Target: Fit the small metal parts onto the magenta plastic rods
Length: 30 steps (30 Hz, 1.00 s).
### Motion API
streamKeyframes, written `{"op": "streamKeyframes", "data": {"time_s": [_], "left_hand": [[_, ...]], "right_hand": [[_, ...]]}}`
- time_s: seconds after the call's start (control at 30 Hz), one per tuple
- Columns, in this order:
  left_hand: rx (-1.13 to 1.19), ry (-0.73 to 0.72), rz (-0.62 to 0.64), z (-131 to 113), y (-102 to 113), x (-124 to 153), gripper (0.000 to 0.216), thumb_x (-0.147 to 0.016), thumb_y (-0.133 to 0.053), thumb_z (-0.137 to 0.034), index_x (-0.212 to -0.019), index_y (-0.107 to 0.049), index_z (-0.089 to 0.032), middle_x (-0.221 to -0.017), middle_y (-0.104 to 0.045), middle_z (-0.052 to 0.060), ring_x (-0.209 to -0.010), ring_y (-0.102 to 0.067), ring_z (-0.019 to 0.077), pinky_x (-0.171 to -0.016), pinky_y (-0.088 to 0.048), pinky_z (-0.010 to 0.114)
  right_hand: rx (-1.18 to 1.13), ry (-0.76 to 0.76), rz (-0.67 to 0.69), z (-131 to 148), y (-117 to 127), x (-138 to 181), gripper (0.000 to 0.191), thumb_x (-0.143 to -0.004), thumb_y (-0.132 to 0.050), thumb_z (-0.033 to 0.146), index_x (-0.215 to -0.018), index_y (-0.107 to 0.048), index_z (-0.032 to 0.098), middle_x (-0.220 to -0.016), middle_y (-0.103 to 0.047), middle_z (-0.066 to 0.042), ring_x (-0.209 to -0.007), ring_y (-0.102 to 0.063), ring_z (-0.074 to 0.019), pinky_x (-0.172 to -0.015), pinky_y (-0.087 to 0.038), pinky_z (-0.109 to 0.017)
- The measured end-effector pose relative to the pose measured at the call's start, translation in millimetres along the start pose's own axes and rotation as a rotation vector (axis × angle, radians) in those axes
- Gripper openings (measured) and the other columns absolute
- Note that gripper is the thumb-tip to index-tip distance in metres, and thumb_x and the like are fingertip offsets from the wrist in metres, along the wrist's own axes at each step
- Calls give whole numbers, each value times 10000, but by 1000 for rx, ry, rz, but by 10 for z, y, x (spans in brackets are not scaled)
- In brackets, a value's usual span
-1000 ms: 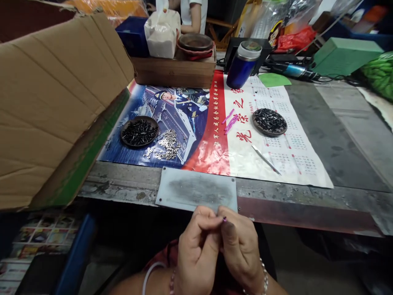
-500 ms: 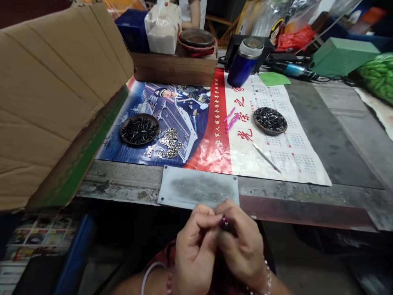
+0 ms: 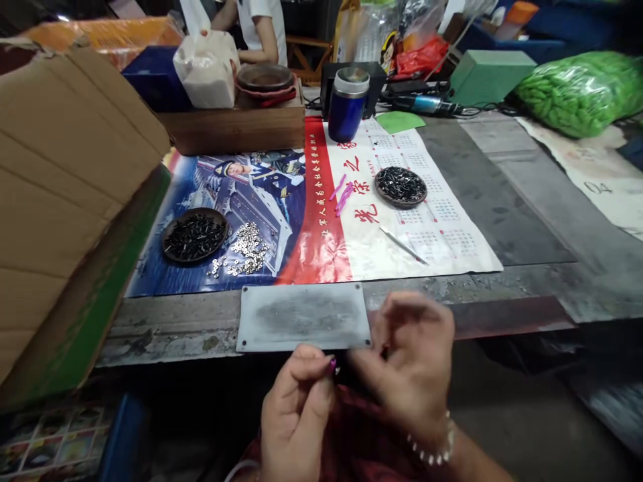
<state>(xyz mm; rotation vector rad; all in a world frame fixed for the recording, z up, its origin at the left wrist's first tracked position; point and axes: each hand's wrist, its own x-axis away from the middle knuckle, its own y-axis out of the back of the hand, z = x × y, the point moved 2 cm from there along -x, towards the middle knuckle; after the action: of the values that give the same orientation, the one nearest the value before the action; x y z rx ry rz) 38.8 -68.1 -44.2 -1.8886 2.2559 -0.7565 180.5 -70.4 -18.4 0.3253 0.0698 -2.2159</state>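
My left hand is curled below the table edge, pinching a small pink piece at its fingertips. My right hand is beside it, fingers bent and partly apart, blurred; I cannot tell what it holds. Ahead on the poster lie a dark dish of black parts, a pile of small silver washers, several pink sticks, a second dish of black parts and a thin metal tool.
A grey metal plate is fixed at the table's near edge. A cardboard box flap leans at left. Farther back stand a blue flask, a wooden box, a green box and a bag of green parts. Another person sits beyond.
My hands have come apart: the right has lifted and moved right while the left keeps the pink piece. The view has shifted to the right.
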Motion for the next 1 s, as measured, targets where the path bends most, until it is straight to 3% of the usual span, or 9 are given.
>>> {"op": "streamKeyframes", "data": {"time_s": [0.1, 0.23, 0.4, 0.53, 0.63, 0.73, 0.8, 0.9, 1.0], "left_hand": [[-22, -5, -35, -27, -18, -31, 68, -868, -795, -236, -935, -787, -223, -959, -699, 35, -784, -690, 128, -701, -585, 179], [-82, -43, -61, -65, -25, -61, 81, -857, -808, -248, -927, -791, -211, -950, -718, 47, -834, -721, 149, -746, -602, 190], [-137, -88, -34, -48, -60, -52, 82, -863, -798, -258, -907, -772, -193, -905, -711, 44, -817, -703, 155, -750, -603, 210], [-174, -68, 14, -30, -100, -68, 67, -890, -764, -247, -926, -773, -192, -888, -703, 51, -809, -703, 170, -746, -606, 238], [-165, -124, 23, -57, -165, -71, 89, -877, -780, -266, -952, -788, -220, -865, -692, 36, -767, -684, 152, -710, -590, 211], [-160, -151, -33, -80, -228, -51, 67, -884, -774, -296, -897, -784, -231, -824, -670, 16, -724, -639, 130, -691, -566, 191], [-156, -150, -27, -84, -251, -42, 67, -889, -769, -291, -876, -783, -227, -797, -655, 14, -727, -633, 133, -694, -565, 194], [-154, -138, 13, -80, -241, -36, 55, -888, -769, -254, -932, -794, -232, -811, -644, 19, -731, -641, 136, -677, -566, 194], [-150, -165, 69, -82, -219, -18, 81, -911, -735, -225, -969, -786, -248, -849, -641, 19, -733, -635, 131, -674, -564, 193]], "right_hand": [[38, 5, 150, -33, -10, 40, 672, -706, -848, 235, -1252, -458, 267, -962, -519, 13, -681, -497, -113, -577, -452, -241], [68, 55, 308, -43, -24, 50, 163, -959, -622, 330, -896, -525, 216, -788, -519, 18, -653, -494, -124, -579, -426, -251], [153, 259, 384, 29, -87, 41, 315, -1052, -446, 279, -746, -465, 205, -669, -441, 28, -572, -434, -111, -520, -317, -261], [12, 94, 526, -8, -67, -8, 511, -1109, -273, 403, -646, -371, 209, -583, -391, 42, -506, -386, -87, -499, -284, -252], [-32, 103, 516, 11, -12, -16, 485, -1079, -345, 500, -703, -433, 207, -668, -456, 20, -585, -451, -109, -538, -346, -249], [49, 190, 446, 45, 22, -3, 359, -1064, -421, 367, -748, -468, 203, -688, -455, 20, -592, -451, -114, -540, -336, -255], [13, 131, 504, 35, 16, -1, 428, -1086, -355, 339, -687, -433, 205, -618, -409, 39, -532, -407, -99, -514, -301, -255], [-134, -12, 598, 10, 9, -1, 557, -1094, -258, 502, -638, -383, 208, -584, -396, 39, -518, -397, -99, -502, -314, -246], [-92, 72, 497, 42, 34, 12, 445, -1067, -391, 489, -731, -459, 206, -691, -474, 14, -610, -472, -120, -551, -374, -250]]}}
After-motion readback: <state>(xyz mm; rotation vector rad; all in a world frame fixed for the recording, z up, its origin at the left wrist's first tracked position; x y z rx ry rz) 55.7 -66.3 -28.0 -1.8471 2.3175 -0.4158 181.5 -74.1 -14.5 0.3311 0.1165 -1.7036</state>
